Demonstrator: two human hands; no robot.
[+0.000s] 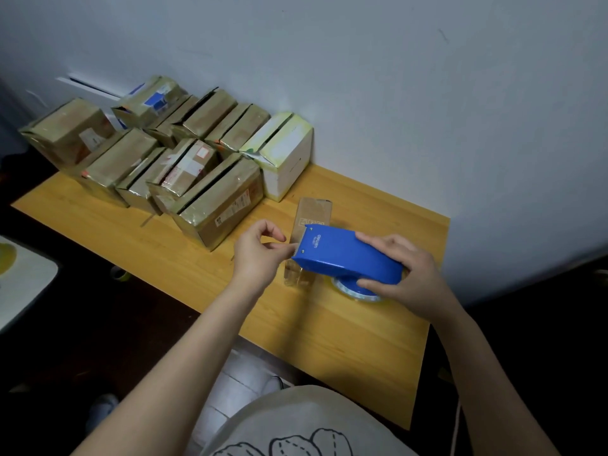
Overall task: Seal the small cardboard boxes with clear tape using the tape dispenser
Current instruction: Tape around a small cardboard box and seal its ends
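Observation:
My right hand (403, 274) grips the rear of a blue tape dispenser (342, 251) held just above the wooden table (329, 340). Its clear tape roll (353, 291) shows under the body. My left hand (260, 251) pinches the tape end at the dispenser's front edge, thumb and forefinger together. Under and behind the dispenser lies a small narrow cardboard box (312, 215), its near part shiny with clear tape and partly hidden by the dispenser.
Several cardboard boxes (214, 199) crowd the table's far left, with a white and yellow box (283, 153) against the grey wall. The table's right edge is close to my right hand. A grey surface (23, 278) lies at the left.

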